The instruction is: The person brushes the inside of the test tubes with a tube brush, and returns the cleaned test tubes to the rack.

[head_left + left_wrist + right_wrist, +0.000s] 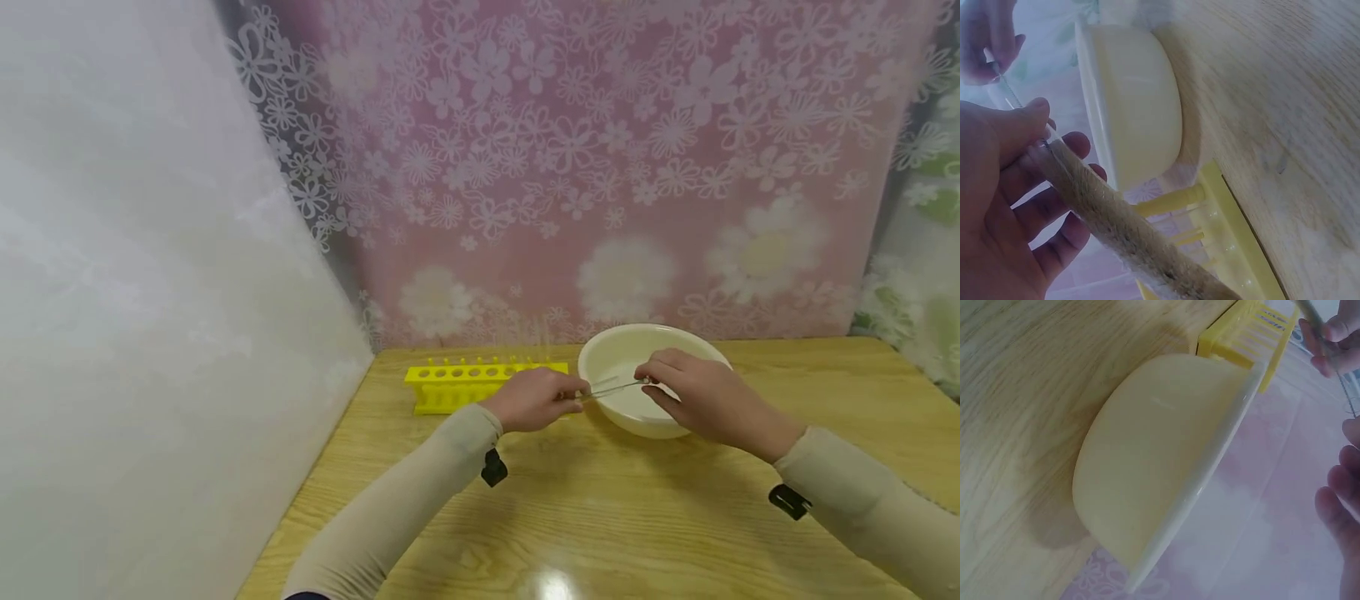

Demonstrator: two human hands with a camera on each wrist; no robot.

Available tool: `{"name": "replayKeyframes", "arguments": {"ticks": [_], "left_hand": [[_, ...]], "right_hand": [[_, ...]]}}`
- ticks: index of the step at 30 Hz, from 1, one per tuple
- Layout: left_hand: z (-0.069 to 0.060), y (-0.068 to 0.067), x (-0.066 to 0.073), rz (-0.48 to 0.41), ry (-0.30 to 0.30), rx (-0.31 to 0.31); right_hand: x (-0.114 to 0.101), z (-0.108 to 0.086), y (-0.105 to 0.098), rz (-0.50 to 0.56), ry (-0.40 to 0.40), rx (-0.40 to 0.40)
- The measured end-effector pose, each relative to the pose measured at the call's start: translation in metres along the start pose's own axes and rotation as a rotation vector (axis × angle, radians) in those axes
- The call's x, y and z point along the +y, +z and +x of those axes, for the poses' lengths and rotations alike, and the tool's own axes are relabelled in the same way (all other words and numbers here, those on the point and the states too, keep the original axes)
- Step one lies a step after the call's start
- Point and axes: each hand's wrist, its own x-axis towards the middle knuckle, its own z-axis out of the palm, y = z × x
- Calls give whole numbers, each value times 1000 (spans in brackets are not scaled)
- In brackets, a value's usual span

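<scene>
The left hand (534,400) and right hand (697,396) are bare beyond beige sleeves — the left sleeve (412,512), nearer the desk's (352,442) left edge, creases towards a dark navy strip (306,596); the right sleeve (873,500) matches. Black wrist fittings — an angular clip (494,468) left, a slotted buckle (790,502) right.

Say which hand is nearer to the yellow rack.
Left. The left hand is close by, overlapping the right end of the yellow rack in the head view; the right hand is farther off to the right, at the white bowl.
</scene>
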Motion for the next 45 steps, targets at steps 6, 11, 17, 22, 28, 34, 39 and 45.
{"name": "replayKeyframes", "arguments": {"ticks": [6, 11, 17, 22, 28, 34, 39, 45], "left_hand": [[-1, -2, -1, -48, 9, -13], [-1, -6, -3, -64, 10, -4], [-1, -8, -2, -75, 8, -2], [1, -5, -3, -19, 23, 17], [0, -1, 1, 112, 37, 59], [0, 3, 5, 218, 82, 104], [2, 9, 9, 272, 98, 129], [2, 19, 13, 228, 73, 119]], "right_hand": [[8, 3, -4, -37, -93, 40], [11, 10, -10, -41, -155, 23], [9, 15, -12, -74, -227, 52], [7, 13, -12, -43, -174, 38], [-3, 10, -13, 141, 61, -71], [-11, 8, -16, 424, 396, -197], [-8, 9, -19, 685, 702, -319], [-3, 6, -18, 966, 1017, -443]]}}
